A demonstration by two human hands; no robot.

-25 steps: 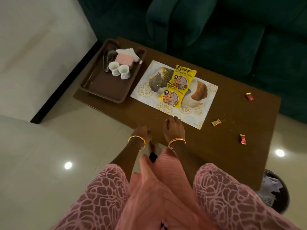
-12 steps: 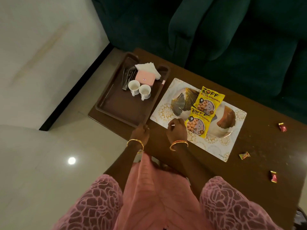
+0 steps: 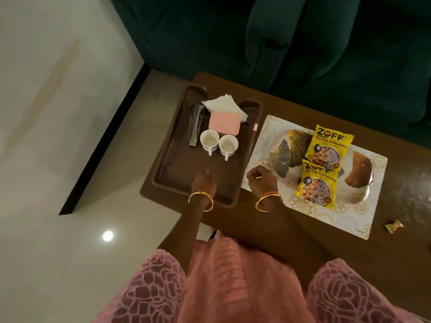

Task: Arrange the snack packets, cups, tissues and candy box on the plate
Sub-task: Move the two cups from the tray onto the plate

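Two yellow snack packets (image 3: 324,164) lie overlapping on a decorated plate (image 3: 283,157), which rests on a patterned placemat (image 3: 349,213). To the left, a brown tray (image 3: 177,173) carries two white cups (image 3: 219,145), a pink candy box (image 3: 224,124), white tissues (image 3: 224,104) and a dark sachet (image 3: 196,127). My left hand (image 3: 205,183) hovers over the tray's near part with fingers curled, holding nothing visible. My right hand (image 3: 262,181) is loosely closed at the placemat's left edge, beside the plate.
The low wooden table (image 3: 396,190) stands against a dark green sofa (image 3: 303,43). A wrapped candy (image 3: 394,226) lies on the table right of the placemat. Tiled floor (image 3: 70,136) lies to the left.
Both hands have moved forward from the table's near edge, the left over the tray, the right to the placemat's edge. The camera has shifted, bringing tray and plate nearer.
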